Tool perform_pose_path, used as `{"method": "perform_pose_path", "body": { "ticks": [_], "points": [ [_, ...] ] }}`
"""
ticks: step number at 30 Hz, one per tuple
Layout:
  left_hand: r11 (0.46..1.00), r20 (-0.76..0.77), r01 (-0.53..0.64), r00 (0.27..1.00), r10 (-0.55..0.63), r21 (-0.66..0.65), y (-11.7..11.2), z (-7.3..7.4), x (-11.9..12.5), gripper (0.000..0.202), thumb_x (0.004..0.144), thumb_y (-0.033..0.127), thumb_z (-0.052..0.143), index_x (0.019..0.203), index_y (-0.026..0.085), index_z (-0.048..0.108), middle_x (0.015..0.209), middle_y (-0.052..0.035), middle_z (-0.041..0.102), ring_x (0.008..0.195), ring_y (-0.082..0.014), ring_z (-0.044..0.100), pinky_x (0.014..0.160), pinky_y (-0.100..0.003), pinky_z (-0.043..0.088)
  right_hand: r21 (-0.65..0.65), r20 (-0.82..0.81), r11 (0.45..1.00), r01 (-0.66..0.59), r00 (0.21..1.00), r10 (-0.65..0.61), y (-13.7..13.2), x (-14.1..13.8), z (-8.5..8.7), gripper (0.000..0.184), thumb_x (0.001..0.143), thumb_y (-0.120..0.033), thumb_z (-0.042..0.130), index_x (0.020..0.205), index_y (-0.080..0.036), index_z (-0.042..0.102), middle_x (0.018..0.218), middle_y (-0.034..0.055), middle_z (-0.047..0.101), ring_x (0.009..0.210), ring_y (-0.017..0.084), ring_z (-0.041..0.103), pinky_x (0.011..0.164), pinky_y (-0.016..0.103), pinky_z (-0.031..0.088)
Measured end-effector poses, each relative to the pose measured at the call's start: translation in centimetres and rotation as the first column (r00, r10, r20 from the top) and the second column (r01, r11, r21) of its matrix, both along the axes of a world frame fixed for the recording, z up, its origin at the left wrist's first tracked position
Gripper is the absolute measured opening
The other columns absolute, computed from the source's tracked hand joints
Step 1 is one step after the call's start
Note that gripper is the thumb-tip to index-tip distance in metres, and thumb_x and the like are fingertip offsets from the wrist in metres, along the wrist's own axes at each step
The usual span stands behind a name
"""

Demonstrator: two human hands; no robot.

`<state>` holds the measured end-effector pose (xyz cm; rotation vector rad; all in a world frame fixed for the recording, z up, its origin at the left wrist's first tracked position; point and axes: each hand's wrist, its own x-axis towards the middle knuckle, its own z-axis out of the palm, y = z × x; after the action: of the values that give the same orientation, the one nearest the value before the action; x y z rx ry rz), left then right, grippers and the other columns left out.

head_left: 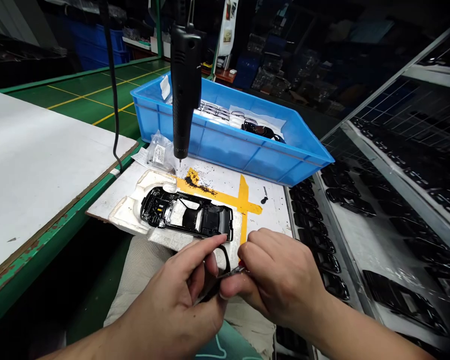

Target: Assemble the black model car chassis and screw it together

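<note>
Left hand (178, 287) loosely around black part (227, 258); right hand (279, 272) tight on metallic piece (231, 272)

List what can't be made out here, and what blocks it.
All in the head view:
Curved black part: full shape, hidden by the left hand.
Shiny metal piece: right end, covered by the right hand.
Black specks: too small to identify.
Bag label: print too small to read.
Blue bin: some contents, behind the screwdriver.

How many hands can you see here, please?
2: the left hand, in front of the black toy car, and the right hand, beside the left. None seem hidden.
</note>
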<state>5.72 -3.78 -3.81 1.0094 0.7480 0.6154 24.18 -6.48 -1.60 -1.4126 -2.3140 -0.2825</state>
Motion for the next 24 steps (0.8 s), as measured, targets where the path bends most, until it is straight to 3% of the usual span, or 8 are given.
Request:
{"method": "perform_pose_path", "body": {
  "ticks": [5, 9, 14, 18, 22, 24],
  "points": [
    [0.997, -0.059, 0.019, 0.998, -0.014, 0.074, 0.12, -0.03, -0.21, 0.052, 0.074, 0.017, 0.075, 0.124, 0.025, 0.065, 0.102, -0.0047, 0.067, 0.096, -0.0224, 0.068, 0.089, -0.029, 0.056, 0.026, 0.032, 0.999, 0.044, 0.999, -0.045, 0.03, 0.16, -0.09, 0.067, 0.096, -0.070, 0.026, 0.062, -0.018, 0.051, 0.058, 0.0013, 0.042, 0.055, 0.015, 0.036, 0.055, 0.032, 0.022],
    [0.996, -0.084, 0.029, 0.996, -0.022, 0.088, 0.23, 0.00, -0.32, 0.052, 0.074, 0.018, 0.074, 0.124, 0.025, 0.065, 0.097, -0.0038, 0.065, 0.093, -0.0221, 0.067, 0.090, -0.030, 0.056, 0.017, 0.061, 1.000, -0.019, 0.998, 0.018, 0.00, 0.18, 0.03, 0.062, 0.099, -0.063, 0.032, 0.060, -0.019, 0.049, 0.056, 0.0009, 0.042, 0.055, 0.015, 0.036, 0.055, 0.033, 0.021],
    [0.997, -0.061, 0.032, 0.998, -0.028, 0.067, 0.32, -0.02, -0.31, 0.051, 0.073, 0.019, 0.075, 0.123, 0.026, 0.066, 0.098, -0.0036, 0.066, 0.093, -0.0223, 0.067, 0.089, -0.031, 0.056, 0.050, 0.046, 0.998, 0.046, 0.998, -0.048, 0.06, 0.01, 0.00, 0.067, 0.095, -0.071, 0.028, 0.060, -0.018, 0.050, 0.056, 0.0007, 0.041, 0.054, 0.015, 0.036, 0.054, 0.032, 0.022],
    [0.997, -0.066, 0.041, 0.997, -0.037, 0.066, 0.30, -0.13, -0.30, 0.053, 0.074, 0.022, 0.076, 0.125, 0.025, 0.064, 0.098, -0.0046, 0.065, 0.092, -0.0225, 0.066, 0.088, -0.032, 0.056, 0.034, 0.043, 0.999, -0.023, 0.999, 0.022, 0.19, 0.13, -0.24, 0.061, 0.099, -0.062, 0.033, 0.059, -0.019, 0.049, 0.056, 0.0007, 0.042, 0.054, 0.015, 0.037, 0.055, 0.033, 0.022],
    [0.997, -0.073, 0.042, 0.997, -0.037, 0.069, 0.18, -0.21, -0.21, 0.053, 0.075, 0.026, 0.075, 0.127, 0.025, 0.063, 0.103, -0.0062, 0.065, 0.094, -0.0238, 0.066, 0.089, -0.034, 0.056, 0.037, 0.012, 0.998, 0.052, 0.999, -0.052, 0.35, 0.20, -0.22, 0.067, 0.091, -0.075, 0.033, 0.061, -0.018, 0.050, 0.057, 0.0002, 0.042, 0.054, 0.014, 0.037, 0.054, 0.032, 0.023],
    [0.998, -0.080, 0.041, 0.996, -0.037, 0.045, 0.10, -0.48, -0.20, 0.053, 0.075, 0.026, 0.075, 0.127, 0.025, 0.064, 0.101, -0.0057, 0.064, 0.096, -0.0235, 0.065, 0.088, -0.032, 0.055, 0.005, 0.026, 1.000, 0.030, 0.999, -0.030, 0.27, 0.05, -0.24, 0.064, 0.093, -0.072, 0.033, 0.061, -0.018, 0.049, 0.057, 0.0003, 0.043, 0.054, 0.014, 0.037, 0.054, 0.032, 0.023]
  ]
}}
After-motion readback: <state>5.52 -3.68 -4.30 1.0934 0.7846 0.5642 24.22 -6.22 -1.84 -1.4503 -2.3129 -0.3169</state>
